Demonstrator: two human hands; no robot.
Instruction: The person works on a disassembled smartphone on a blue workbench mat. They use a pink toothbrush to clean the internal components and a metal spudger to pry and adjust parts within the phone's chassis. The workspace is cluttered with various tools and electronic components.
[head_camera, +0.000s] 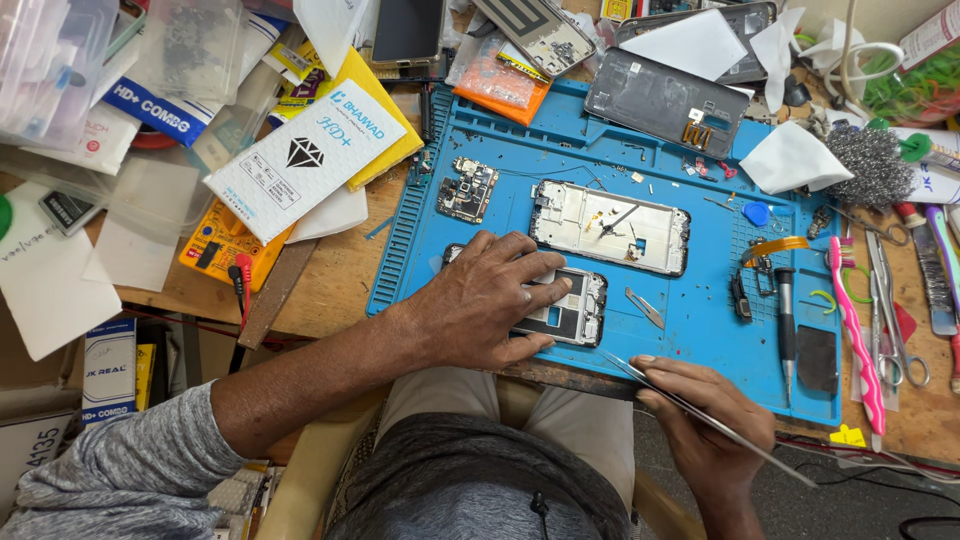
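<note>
On blue mat (690, 330), left hand (480, 305) is pressing, fingers spread, on opened phone (570, 308); right hand (700, 430) is pinching tweezers (700, 415), fingers clamped.

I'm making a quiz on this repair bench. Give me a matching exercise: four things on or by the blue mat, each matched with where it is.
Things:
1. tweezers
2. circuit board
3. pink toothbrush
4. phone frame with dark openings

Places:
A. lying off the mat's right edge
B. under the left hand
C. in the right hand
D. on the blue mat, upper left

Pairs: 1-C, 2-D, 3-A, 4-B
</note>
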